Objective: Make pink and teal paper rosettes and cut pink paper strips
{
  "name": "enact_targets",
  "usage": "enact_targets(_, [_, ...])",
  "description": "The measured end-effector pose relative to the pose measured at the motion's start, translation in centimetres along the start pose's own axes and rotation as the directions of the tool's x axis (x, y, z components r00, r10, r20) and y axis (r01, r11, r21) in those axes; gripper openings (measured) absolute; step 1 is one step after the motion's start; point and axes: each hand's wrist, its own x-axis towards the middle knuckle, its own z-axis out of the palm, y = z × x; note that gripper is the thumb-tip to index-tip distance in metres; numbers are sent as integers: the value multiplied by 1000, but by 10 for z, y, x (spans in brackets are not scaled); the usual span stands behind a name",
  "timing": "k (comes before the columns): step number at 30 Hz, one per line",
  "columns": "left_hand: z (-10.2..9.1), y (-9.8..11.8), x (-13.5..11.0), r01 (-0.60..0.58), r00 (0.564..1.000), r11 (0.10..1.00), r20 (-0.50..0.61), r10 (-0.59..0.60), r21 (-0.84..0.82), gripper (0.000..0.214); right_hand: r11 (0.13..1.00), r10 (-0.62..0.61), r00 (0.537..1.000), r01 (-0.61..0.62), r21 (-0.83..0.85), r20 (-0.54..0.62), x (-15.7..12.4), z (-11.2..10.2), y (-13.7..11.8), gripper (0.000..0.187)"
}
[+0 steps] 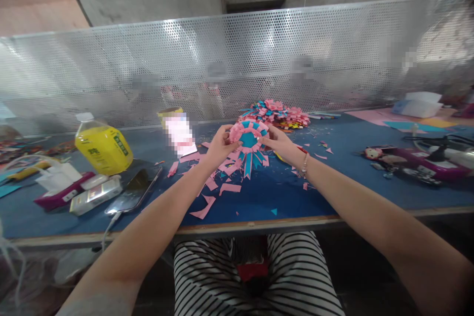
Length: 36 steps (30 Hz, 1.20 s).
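A round paper rosette [249, 139] in pink and blue is held up over the table between my two hands. It has a blue centre, a ring of pink and blue folds, and blue ribbon tails hanging below. My left hand [223, 143] pinches its left edge, thumb on the front. On the opposite edge my right hand [280, 143] grips it in the same way. Pink paper scraps [230, 188] lie beneath and to the left. Behind the rosette rises a pile of pink and blue paper pieces [276, 111].
Left on the blue table [289, 202] are a yellow bottle [103, 148], a phone on a cable [135, 190], a small box [95, 196] and a lit screen [179, 133]. At right lie purple items with cables [437, 165] and paper sheets [374, 117]. A perforated metal screen [252, 59] stands behind.
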Motion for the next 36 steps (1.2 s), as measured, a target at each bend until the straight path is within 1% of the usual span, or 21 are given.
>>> enact_targets(4, [0, 3, 0, 29, 999, 1000, -40, -29, 8, 48, 1000, -9, 999, 9, 21, -37, 1, -1, 2, 33])
enact_targets(8, [-1, -1, 1, 46, 995, 999, -86, -45, 7, 45, 1000, -14, 997, 14, 3, -74, 1, -3, 5, 32])
enact_targets(11, [-2, -4, 1, 75, 996, 993, -32, -78, -96, 44, 999, -33, 995, 30, -26, -92, 2, -3, 6, 30])
enact_targets(14, [-3, -3, 0, 114, 993, 975, 29, -111, -189, 44, 999, -37, 994, 35, -20, -101, 2, -3, 5, 27])
enact_targets(19, [-3, 0, -1, 145, 989, 966, 39, -140, -214, 47, 997, -61, 992, 55, -63, -112, 2, -4, 6, 24])
enact_targets(22, [-2, 0, -1, 137, 990, 954, 59, -126, -266, 48, 992, -82, 993, 73, -104, -88, 2, -4, 7, 24])
enact_targets(26, [-2, 1, 0, 104, 994, 947, 49, -93, -304, 55, 997, -27, 999, 24, -74, -28, 0, -2, 4, 27])
enact_targets(28, [-1, 2, -1, 84, 996, 948, 54, -71, -306, 58, 999, -7, 1000, 7, -46, -19, -1, -1, 3, 32])
enact_targets(31, [-2, 3, -1, 43, 996, 955, 82, -19, -295, 61, 999, -19, 1000, 19, -27, -22, -1, 0, 2, 45])
enact_targets(36, [-3, 4, -2, -21, 995, 971, 90, 44, -236, 60, 998, -37, 999, 36, -45, -7, -1, -1, 2, 48])
